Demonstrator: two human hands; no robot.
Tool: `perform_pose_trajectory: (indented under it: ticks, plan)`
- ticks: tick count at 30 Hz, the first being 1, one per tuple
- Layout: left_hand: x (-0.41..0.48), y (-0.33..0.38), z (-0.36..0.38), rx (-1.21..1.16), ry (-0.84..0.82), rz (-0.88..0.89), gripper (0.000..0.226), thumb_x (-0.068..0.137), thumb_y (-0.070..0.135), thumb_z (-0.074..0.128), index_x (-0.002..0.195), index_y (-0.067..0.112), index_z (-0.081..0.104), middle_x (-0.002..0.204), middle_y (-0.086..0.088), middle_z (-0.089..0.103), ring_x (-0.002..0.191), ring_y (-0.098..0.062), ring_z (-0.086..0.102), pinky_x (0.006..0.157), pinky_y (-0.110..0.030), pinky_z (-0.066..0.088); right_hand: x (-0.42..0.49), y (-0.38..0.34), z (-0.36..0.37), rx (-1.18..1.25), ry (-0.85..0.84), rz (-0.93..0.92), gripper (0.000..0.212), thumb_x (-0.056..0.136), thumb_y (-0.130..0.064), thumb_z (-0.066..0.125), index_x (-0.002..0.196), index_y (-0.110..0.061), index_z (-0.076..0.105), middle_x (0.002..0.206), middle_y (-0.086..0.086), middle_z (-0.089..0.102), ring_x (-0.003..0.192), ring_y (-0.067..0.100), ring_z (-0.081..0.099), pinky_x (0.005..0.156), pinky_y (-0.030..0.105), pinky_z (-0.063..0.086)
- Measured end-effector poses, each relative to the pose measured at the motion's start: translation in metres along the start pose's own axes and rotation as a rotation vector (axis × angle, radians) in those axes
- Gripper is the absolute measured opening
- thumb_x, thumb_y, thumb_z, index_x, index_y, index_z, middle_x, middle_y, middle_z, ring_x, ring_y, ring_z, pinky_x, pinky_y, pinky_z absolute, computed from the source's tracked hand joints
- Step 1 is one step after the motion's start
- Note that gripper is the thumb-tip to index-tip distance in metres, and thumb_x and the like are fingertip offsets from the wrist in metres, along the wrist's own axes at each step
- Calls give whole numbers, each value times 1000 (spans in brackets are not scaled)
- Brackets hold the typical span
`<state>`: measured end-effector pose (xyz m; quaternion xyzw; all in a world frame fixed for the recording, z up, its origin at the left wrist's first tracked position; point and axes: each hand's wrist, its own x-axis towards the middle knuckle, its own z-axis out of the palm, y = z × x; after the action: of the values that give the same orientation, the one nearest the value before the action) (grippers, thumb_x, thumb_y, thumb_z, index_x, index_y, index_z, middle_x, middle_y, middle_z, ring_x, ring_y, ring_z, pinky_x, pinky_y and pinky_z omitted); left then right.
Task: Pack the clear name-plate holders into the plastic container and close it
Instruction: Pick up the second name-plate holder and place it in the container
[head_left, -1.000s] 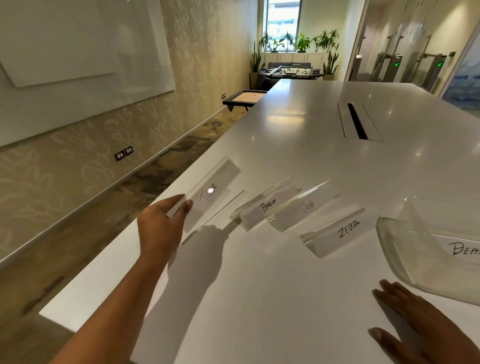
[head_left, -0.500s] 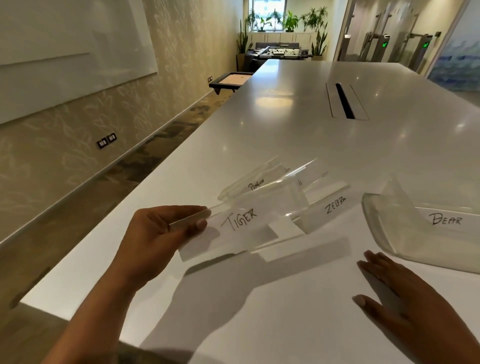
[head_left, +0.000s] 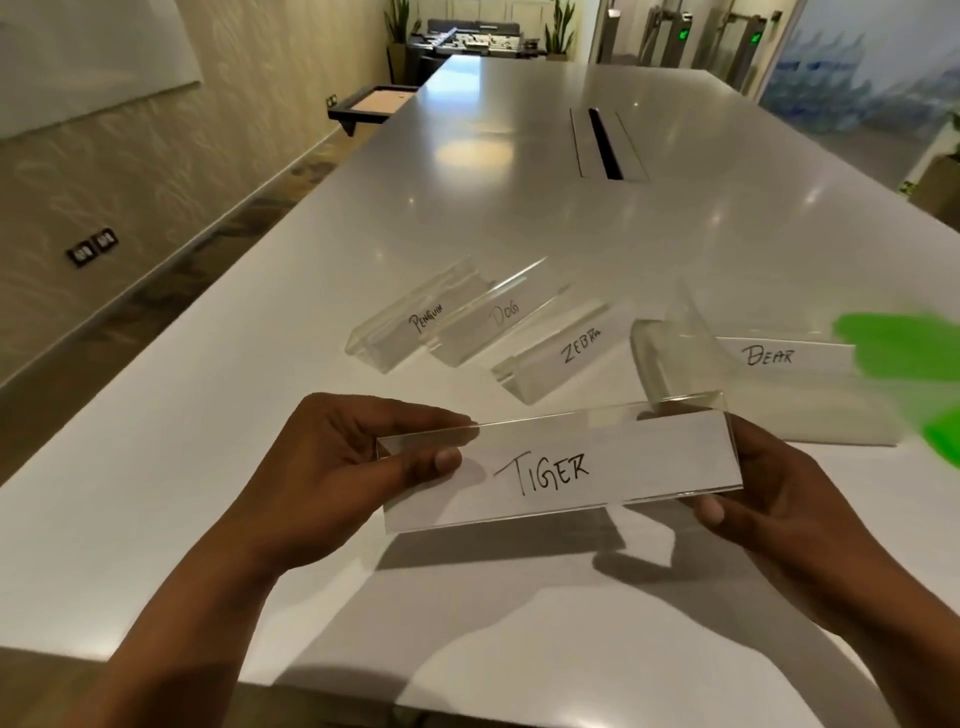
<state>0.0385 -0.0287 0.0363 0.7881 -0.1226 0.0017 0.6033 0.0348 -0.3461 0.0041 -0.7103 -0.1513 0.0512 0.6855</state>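
Head view showed my left hand (head_left: 332, 467) and right hand (head_left: 769, 499) each pinching one end of the clear acrylic "TIGER" name-plate holder (head_left: 561, 467), long axis nine-to-three, raised above the white tabletop (head_left: 218, 415). I saw the clear plastic container (head_left: 691, 358) open at two o'clock, nearer my right hand.

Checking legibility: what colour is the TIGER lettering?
Black on white paper, TIGER holder, head view.
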Motion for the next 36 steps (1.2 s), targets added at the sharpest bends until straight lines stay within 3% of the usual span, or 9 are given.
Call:
perform_pose_trajectory:
  ticks: [3,7,12,15,18,21,23,28,36]
  plan:
    - [4,3,5,25,-41,13,23,69,35,83,91,29,79,92,12,77,89,-6,72,68,-20,57,-5,-4,5,95,29,9,83,51,-47,89,123,-17,63,127,11,63,116,26,61,87,34,53]
    - [7,6,8,88,-52,47,30,65,45,73,94,37,77,95,17,76,94,-5,70,74,-20,57,-9,-9,9,179,122,-11,64,47,-46,91,103,-21,74,106,4,73,85,12,69,67,20,53]
    - [11,14,22,94,-22,95,20,67,37,77,87,37,77,89,28,73,91,9,66,69,-6,49,-13,-9,11,291,220,-27,63,42,-42,94,95,-14,75,97,10,74,72,14,68,60,19,51]
    - [12,16,30,28,7,117,24,70,36,79,93,35,74,93,27,73,97,9,65,81,-13,50,-14,-8,10,356,269,-22,61,41,-41,94,93,-15,76,85,4,74,67,11,66,63,21,53]
    - [12,7,33,-91,-2,117,53,64,43,80,114,31,66,112,10,73,114,-8,62,96,-35,48,-14,-4,6,397,339,-8,60,40,-42,95,89,-15,75,72,0,69,66,13,64,75,28,54]
    - [12,3,39,-214,-26,103,84,55,51,83,130,25,54,125,3,66,120,-13,59,89,-23,51,-15,-2,3,453,383,11,61,38,-41,96,88,-14,74,76,3,67,74,19,61,82,33,51]
    - [11,3,43,-282,-36,83,90,52,48,87,131,22,52,127,1,65,119,-13,59,85,-23,53,-14,-3,3,475,385,16,60,38,-40,96,87,-14,74,78,4,67,76,19,60,80,31,52]
    - [10,5,49,-272,-14,93,62,50,48,87,106,29,70,120,8,67,114,-6,61,76,-19,55,-14,-5,2,505,373,13,60,39,-40,96,90,-16,74,73,0,66,72,15,61,82,32,51]
    - [9,11,50,-266,37,114,57,46,51,87,99,35,70,105,9,72,106,-7,64,73,-14,53,-10,-12,4,561,335,-32,59,41,-37,94,95,-18,76,61,-8,62,54,2,57,70,24,54]
